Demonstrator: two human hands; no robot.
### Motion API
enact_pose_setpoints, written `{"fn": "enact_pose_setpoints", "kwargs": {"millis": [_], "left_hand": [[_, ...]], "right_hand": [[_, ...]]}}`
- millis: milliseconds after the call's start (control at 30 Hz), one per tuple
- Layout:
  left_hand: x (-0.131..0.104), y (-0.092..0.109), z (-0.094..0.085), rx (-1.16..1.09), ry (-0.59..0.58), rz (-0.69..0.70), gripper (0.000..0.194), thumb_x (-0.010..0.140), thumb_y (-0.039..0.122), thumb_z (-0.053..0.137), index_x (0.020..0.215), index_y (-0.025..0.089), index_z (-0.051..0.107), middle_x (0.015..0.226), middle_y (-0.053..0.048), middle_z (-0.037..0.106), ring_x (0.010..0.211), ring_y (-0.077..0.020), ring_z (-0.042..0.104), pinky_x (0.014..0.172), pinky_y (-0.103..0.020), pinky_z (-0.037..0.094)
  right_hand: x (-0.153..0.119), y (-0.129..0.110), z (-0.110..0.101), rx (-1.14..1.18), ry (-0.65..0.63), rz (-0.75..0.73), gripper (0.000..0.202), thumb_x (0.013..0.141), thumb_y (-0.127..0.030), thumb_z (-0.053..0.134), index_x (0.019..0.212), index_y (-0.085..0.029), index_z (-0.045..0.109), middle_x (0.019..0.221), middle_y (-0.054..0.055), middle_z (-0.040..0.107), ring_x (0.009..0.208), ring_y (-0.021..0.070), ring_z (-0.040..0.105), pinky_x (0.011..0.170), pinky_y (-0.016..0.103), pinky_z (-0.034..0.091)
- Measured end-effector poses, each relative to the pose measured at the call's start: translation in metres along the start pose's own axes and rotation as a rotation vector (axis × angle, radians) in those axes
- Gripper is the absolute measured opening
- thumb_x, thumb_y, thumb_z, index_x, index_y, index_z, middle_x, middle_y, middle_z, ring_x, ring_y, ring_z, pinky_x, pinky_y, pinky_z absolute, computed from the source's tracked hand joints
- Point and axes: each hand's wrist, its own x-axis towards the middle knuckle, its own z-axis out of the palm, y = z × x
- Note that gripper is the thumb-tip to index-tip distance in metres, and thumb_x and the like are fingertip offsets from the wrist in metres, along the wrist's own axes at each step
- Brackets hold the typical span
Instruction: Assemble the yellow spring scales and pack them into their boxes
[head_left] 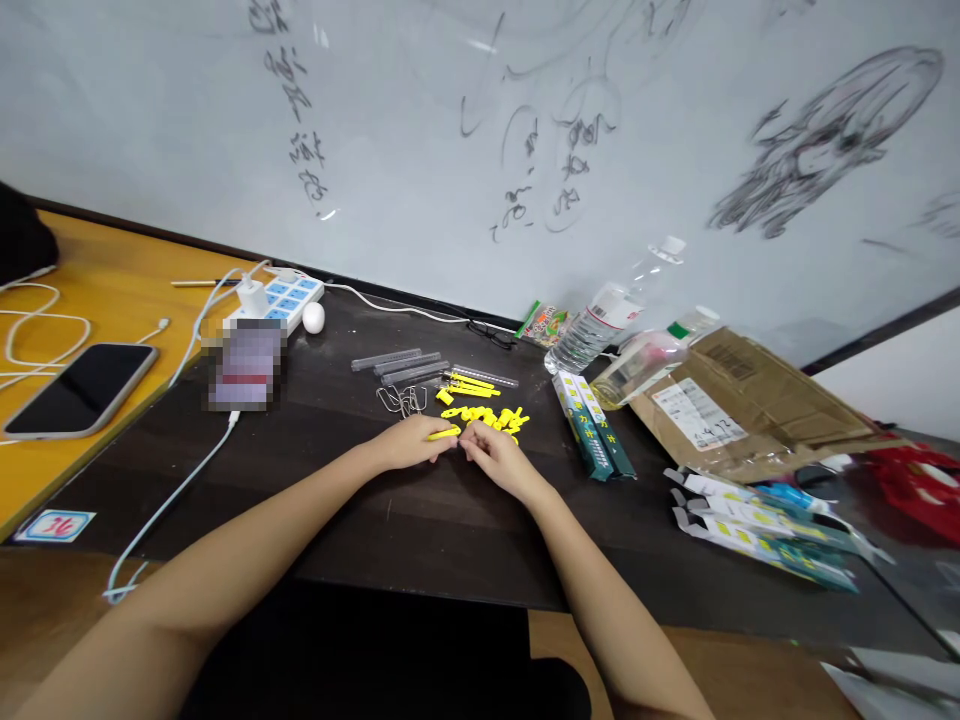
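Observation:
Closed round a small yellow plastic piece (444, 433), my left hand (409, 443) is above the dark table. My right hand (496, 455) almost meets it, fingers curled and pinched near the piece's end; whatever is between those fingertips is too small to make out. Just behind the hands lies a pile of yellow parts (510, 420), with longer yellow strips (472, 384) farther back. Bent metal wires (403, 401) lie left of the pile. Several clear plastic tubes (409, 368) rest behind the wires.
Two green-and-white boxes (592, 425), two bottles (592, 325) (645, 365) and a cardboard parcel (739, 400) stand or lie right. More boxes (765, 525) are at front right. Left are a power strip (281, 300), a charging phone (246, 365) and a black phone (82, 390).

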Motion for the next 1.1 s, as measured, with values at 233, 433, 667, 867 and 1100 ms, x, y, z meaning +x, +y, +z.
{"fn": "enact_pose_setpoints", "kwargs": {"millis": [233,433,667,867,1100], "left_hand": [[0.002,-0.001,-0.001,-0.079,-0.061,-0.091,0.032,0.091,0.036,0.035,0.09,0.016,0.06,0.056,0.003,0.058,0.048,-0.009,0.047,0.057,-0.02,0.037],[0.001,0.001,-0.001,-0.104,-0.121,-0.166,0.032,0.091,0.038,0.034,0.095,0.016,0.058,0.051,0.005,0.056,0.04,-0.0084,0.042,0.051,-0.02,0.036],[0.0,0.002,0.001,-0.005,-0.083,-0.109,0.025,0.089,0.029,0.037,0.086,0.017,0.059,0.052,0.004,0.058,0.055,-0.012,0.054,0.063,-0.022,0.039],[-0.001,0.004,0.004,0.086,-0.051,-0.129,0.022,0.085,0.023,0.037,0.078,0.019,0.057,0.053,0.004,0.057,0.058,-0.0135,0.056,0.065,-0.023,0.038],[-0.001,0.003,0.003,0.099,-0.049,-0.116,0.02,0.084,0.022,0.04,0.078,0.018,0.059,0.053,0.004,0.056,0.056,-0.013,0.054,0.06,-0.023,0.036]], "right_hand": [[-0.001,-0.004,-0.007,-0.336,0.007,-0.068,0.015,0.094,-0.024,0.043,0.087,-0.02,0.056,0.076,0.0,0.063,0.068,0.0125,0.057,0.064,0.021,0.036],[-0.002,-0.006,-0.001,-0.608,0.014,-0.091,0.022,0.097,-0.029,0.038,0.092,-0.02,0.058,0.086,0.005,0.068,0.074,0.0148,0.061,0.064,0.022,0.035],[-0.001,-0.01,-0.001,-0.598,0.018,-0.11,0.017,0.095,-0.027,0.043,0.091,-0.022,0.058,0.087,0.004,0.068,0.078,0.0153,0.061,0.067,0.024,0.038],[-0.001,-0.012,-0.001,-0.632,0.045,-0.216,0.019,0.095,-0.026,0.043,0.087,-0.02,0.059,0.089,0.007,0.063,0.088,0.0189,0.056,0.076,0.028,0.041],[-0.001,-0.012,0.005,-0.721,0.006,-0.214,0.023,0.097,-0.028,0.038,0.087,-0.02,0.057,0.079,0.007,0.062,0.077,0.019,0.054,0.066,0.027,0.036]]}}
